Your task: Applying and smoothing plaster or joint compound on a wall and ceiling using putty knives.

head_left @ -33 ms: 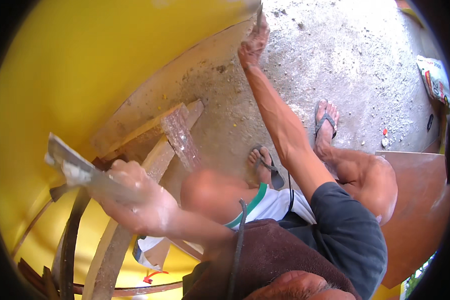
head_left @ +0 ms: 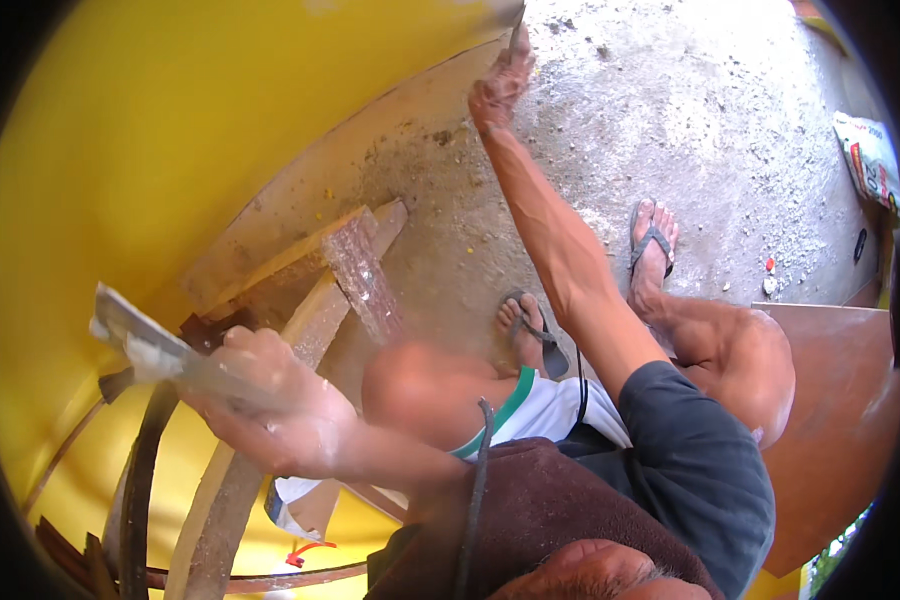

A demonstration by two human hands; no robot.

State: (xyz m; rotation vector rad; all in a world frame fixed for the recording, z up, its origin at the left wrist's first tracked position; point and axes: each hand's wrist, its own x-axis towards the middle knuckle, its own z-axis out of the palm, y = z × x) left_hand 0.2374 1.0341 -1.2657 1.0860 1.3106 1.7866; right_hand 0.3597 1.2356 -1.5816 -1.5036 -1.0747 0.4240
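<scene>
The left hand [head_left: 295, 415] clasps a flat blade [head_left: 190, 363] slanting upper-left; the right hand [head_left: 502, 90], top centre, seemingly grips a thin tool [head_left: 518, 28].

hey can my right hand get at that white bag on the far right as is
Probably not as it stands: your right hand has a thin tool in its grip beside the yellow wall, and the white bag is off across the speckled floor, apparently out of reach.
</scene>
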